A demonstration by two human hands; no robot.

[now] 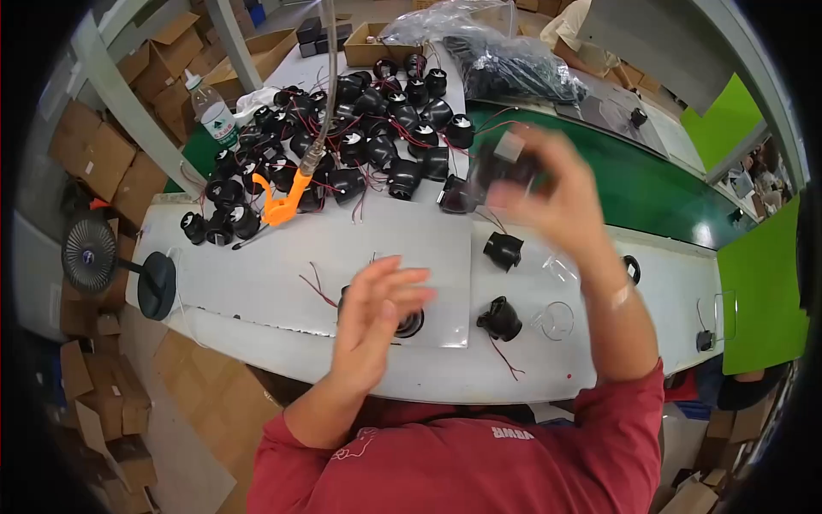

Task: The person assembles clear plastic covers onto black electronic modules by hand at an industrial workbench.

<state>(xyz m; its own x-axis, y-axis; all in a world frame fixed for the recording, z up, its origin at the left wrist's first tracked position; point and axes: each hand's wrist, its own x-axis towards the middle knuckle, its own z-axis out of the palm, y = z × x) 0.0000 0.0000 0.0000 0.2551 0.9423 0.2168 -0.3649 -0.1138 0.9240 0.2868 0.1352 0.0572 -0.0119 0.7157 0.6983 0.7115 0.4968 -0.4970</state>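
My right hand [561, 201], smeared by motion, is raised over the far right of the white table. Its fingers are curled round a dark rounded part [501, 167] with a pale square patch on top. My left hand [372, 321] hovers in front of me, fingers stretched and apart, holding nothing. Beneath it lies a black round part [413, 325], mostly hidden by the hand, with red wires coming out to its left. To the right lie two more black cup-shaped parts, one [503, 250] behind the other [499, 319], beside a clear round ring [556, 320].
Many black wired parts [377, 150] crowd the far left. An orange-handled air gun [287, 197] hangs before them, near a bottle [212, 111] and a small fan [90, 248]. A green belt [616, 184] runs behind, with a plastic bag [514, 73] and another person's arm [591, 60] beyond.
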